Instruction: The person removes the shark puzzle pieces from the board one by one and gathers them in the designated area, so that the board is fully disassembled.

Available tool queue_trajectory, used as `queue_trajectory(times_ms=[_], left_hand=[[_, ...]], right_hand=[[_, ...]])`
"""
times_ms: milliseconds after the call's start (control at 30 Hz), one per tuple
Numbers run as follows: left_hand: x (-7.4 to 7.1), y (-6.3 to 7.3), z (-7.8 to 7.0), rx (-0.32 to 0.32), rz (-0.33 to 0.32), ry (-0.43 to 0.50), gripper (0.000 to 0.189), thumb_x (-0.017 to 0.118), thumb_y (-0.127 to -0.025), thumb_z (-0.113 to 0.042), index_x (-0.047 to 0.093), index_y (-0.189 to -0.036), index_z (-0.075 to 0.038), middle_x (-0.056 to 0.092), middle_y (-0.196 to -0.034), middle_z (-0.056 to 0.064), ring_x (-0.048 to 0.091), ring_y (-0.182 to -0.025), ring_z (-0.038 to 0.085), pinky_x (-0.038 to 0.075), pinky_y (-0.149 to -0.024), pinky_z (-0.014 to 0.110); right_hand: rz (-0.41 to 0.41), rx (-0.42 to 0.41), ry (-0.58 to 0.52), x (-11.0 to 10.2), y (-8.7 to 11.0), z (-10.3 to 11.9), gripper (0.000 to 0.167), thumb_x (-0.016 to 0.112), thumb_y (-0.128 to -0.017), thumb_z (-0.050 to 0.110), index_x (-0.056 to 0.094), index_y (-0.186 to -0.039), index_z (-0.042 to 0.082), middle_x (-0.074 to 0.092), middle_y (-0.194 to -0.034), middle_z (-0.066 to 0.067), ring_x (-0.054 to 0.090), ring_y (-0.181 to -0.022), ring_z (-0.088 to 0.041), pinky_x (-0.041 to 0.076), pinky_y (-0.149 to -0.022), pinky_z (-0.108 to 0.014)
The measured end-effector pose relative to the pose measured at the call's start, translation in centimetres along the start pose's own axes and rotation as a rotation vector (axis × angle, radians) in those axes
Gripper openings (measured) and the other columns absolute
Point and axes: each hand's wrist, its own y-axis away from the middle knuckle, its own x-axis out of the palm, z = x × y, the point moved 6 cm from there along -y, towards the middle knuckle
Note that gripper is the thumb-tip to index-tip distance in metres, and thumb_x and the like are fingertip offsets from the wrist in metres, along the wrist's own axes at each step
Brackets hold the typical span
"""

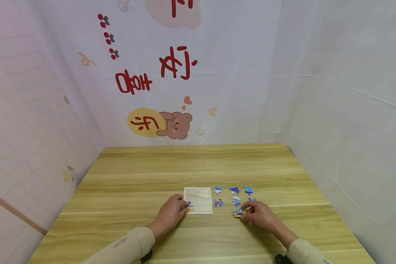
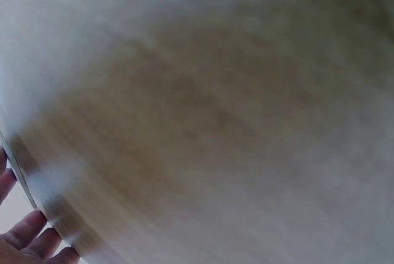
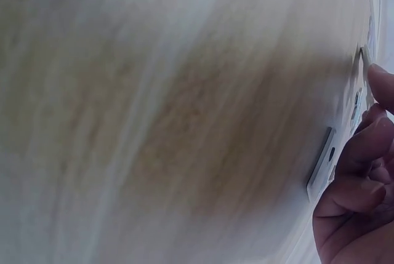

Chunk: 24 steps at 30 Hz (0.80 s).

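A white-rimmed puzzle tray (image 1: 198,213) lies on the table, with one blue-and-yellow puzzle piece (image 1: 190,209) in its lower left corner. My left hand (image 1: 171,213) rests at the tray's left edge, fingertips on the rim beside that piece. To the right of the tray, my right hand (image 1: 259,215) pinches a yellow-and-blue jigsaw piece (image 1: 238,215) between thumb and finger. In the right wrist view the curled fingers (image 3: 363,144) show at the right edge, low over the table.
Several loose jigsaw pieces lie right of the tray, among them a red-and-blue piece (image 1: 219,202), a dark blue piece (image 1: 234,190) and a light blue piece (image 1: 248,190). The wooden table (image 1: 135,172) meets a printed white cloth wall (image 1: 234,110) at the back.
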Motion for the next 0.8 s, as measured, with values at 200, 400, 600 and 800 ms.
queue_trajectory(times_ms=[200, 400, 600, 800], left_hand=[[-0.1, 0.1, -0.1, 0.028, -0.024, -0.015, 0.016, 0.072, -0.091, -0.016, 0.076, -0.101, -0.004, 0.061, -0.110, 0.010, 0.060, -0.102, 0.027, 0.052, -0.084, 0.046], [-0.2, 0.1, 0.0, 0.034, -0.029, -0.014, 0.015, 0.071, -0.091, -0.016, 0.075, -0.101, -0.004, 0.061, -0.109, 0.008, 0.059, -0.101, 0.026, 0.051, -0.084, 0.045], [-0.2, 0.1, 0.0, 0.022, -0.021, -0.001, 0.014, 0.072, -0.091, -0.015, 0.074, -0.101, -0.005, 0.060, -0.108, 0.007, 0.058, -0.098, 0.024, 0.051, -0.082, 0.044], [-0.3, 0.1, -0.2, 0.012, -0.015, 0.001, 0.014, 0.072, -0.090, -0.015, 0.074, -0.101, -0.005, 0.061, -0.109, 0.006, 0.059, -0.099, 0.024, 0.052, -0.082, 0.044]], right_hand=[[0.002, 0.000, 0.029, 0.0, 0.1, -0.2, 0.036, 0.081, -0.078, 0.013, 0.068, -0.109, 0.000, 0.058, -0.071, 0.000, 0.052, -0.061, -0.013, 0.042, -0.053, -0.025], [0.003, -0.013, 0.052, 0.0, -0.1, 0.3, 0.038, 0.081, -0.079, 0.016, 0.069, -0.112, 0.002, 0.060, -0.072, 0.001, 0.052, -0.062, -0.013, 0.042, -0.055, -0.026], [0.013, -0.081, 0.076, 0.7, -0.8, 2.0, 0.032, 0.078, -0.082, 0.014, 0.070, -0.110, 0.001, 0.062, -0.073, 0.002, 0.053, -0.064, -0.010, 0.042, -0.057, -0.025], [0.006, -0.085, 0.058, 2.5, -1.9, 4.1, 0.031, 0.077, -0.083, 0.015, 0.071, -0.111, 0.002, 0.060, -0.075, 0.003, 0.051, -0.064, -0.011, 0.042, -0.056, -0.026]])
